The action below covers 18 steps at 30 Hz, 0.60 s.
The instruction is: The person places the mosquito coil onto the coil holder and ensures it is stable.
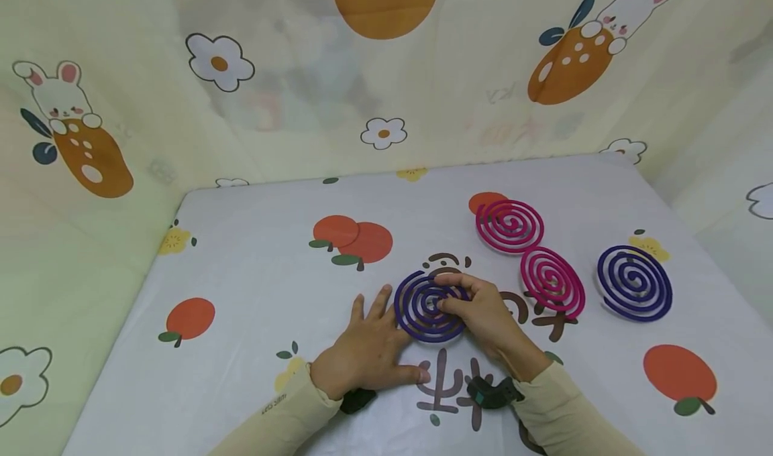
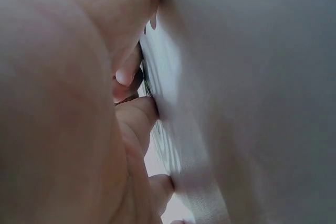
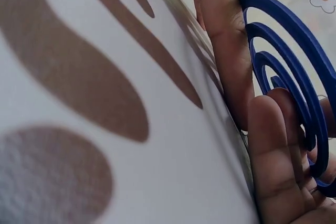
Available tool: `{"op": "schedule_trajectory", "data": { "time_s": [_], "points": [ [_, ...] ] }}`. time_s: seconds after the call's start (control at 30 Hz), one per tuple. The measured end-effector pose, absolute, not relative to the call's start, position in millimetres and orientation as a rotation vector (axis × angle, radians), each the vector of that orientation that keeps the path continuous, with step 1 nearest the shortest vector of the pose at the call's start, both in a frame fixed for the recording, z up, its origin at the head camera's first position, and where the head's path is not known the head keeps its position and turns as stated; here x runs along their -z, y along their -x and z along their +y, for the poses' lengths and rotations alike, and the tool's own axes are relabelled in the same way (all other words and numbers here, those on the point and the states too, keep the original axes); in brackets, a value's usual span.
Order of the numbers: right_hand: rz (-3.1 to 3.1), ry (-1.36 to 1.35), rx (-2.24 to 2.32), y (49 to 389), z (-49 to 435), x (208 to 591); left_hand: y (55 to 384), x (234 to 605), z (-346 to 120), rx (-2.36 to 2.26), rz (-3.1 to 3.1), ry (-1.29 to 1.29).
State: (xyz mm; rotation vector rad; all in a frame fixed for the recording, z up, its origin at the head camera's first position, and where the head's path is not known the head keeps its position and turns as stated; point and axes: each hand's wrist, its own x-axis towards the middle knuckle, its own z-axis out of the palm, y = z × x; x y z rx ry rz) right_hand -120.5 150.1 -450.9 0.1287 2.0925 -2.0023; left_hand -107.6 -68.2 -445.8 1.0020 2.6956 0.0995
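Observation:
A dark blue spiral mosquito coil [image 1: 431, 340] lies between the two hands in the head view. My right hand [image 1: 492, 318] pinches its right side, thumb over the rings. From the right wrist view, the coil [image 3: 281, 6] stands tilted off the cloth, with fingertips [image 3: 268, 119] against its underside. My left hand [image 1: 368, 352] rests palm down, fingers spread, next to the coil's left edge; the coil's rim overlaps its fingers. Close to the cloth in the left wrist view, the left fingers [image 2: 139, 119] reach down to the surface.
Two pink coils, an upper one [image 1: 510, 221] and a lower one [image 1: 550, 279], lie nearly end to end right of the hands. Another dark blue coil [image 1: 634, 280] is farther right. The table wears a fruit-printed white cloth [image 1: 253, 349]; a patterned curtain [image 1: 290, 107] hangs behind.

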Motion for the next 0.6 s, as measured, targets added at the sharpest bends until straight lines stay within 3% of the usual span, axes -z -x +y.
{"op": "schedule_trajectory", "data": {
  "time_s": [0.3,0.6],
  "points": [
    [2.198,-0.082,1.897,115,157,453,104,447,-69,-0.063,2.703,-0.987],
    [2.449,0.020,1.607,112,166,447,109,435,-80,-0.069,2.751,-0.802]
  ]
}}
